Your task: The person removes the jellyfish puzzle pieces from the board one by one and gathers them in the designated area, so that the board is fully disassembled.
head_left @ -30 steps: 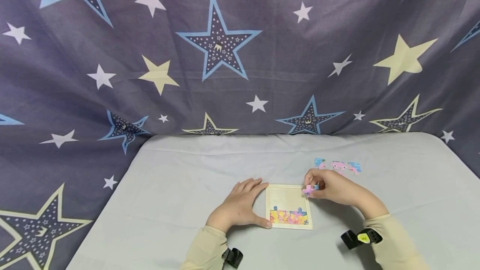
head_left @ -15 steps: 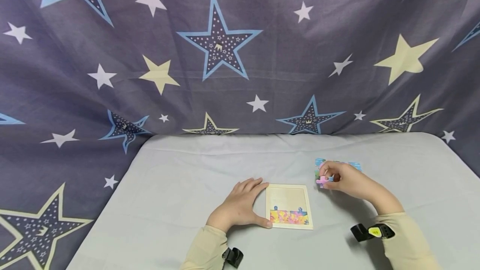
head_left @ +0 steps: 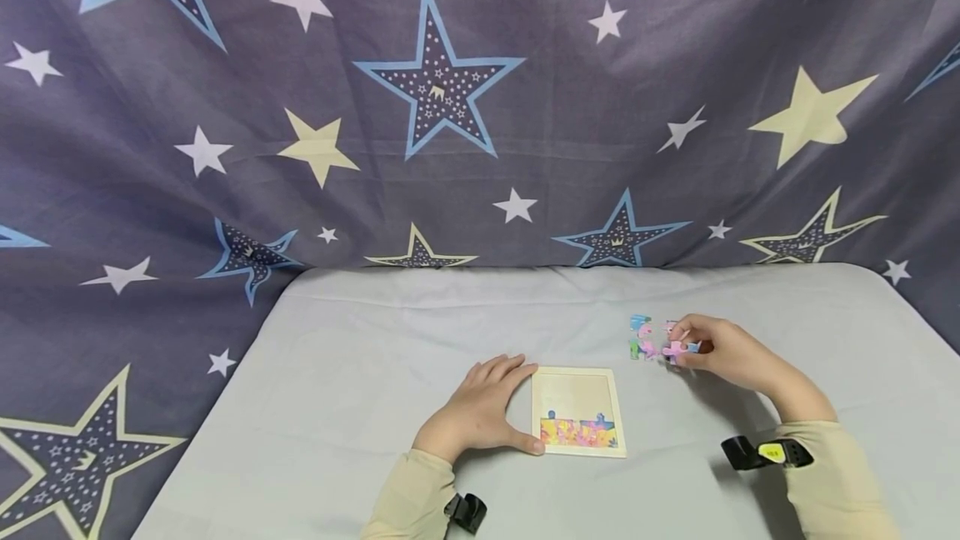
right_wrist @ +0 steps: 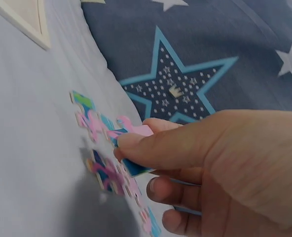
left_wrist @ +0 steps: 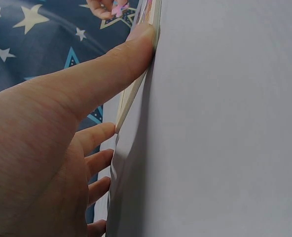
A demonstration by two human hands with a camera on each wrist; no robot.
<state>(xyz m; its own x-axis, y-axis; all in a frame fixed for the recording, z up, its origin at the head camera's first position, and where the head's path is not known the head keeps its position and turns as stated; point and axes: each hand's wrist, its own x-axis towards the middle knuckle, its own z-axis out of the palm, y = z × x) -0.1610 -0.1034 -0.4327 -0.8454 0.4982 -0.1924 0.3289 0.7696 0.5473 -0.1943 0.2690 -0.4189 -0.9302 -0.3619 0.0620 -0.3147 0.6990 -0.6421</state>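
My left hand (head_left: pixel 483 411) lies with fingers and thumb spread along the left side of a pale wooden puzzle frame (head_left: pixel 574 372). Its thumb touches the near left corner, as the left wrist view shows too. Joined yellow and pink puzzle pieces (head_left: pixel 577 433) fill the near part of the frame; bare board shows beyond them. To the right, my right hand (head_left: pixel 731 352) pinches a pink and blue puzzle piece (right_wrist: pixel 145 129) between thumb and fingers. It is held over loose puzzle pieces (right_wrist: pixel 89 118) on the cloth, partly hidden by the hand in the head view.
A light grey cloth (head_left: pixel 405 332) covers the table. Behind the far edge hangs a dark curtain (head_left: pixel 480 148) printed with stars. Each wrist carries a small black camera, the left camera (head_left: pixel 467 513) and the right camera (head_left: pixel 767 452), close above the cloth.
My right hand has moved right, away from the frame's upper right corner and over the loose pieces, still pinching the puzzle piece. The left hand and the frame stay put.
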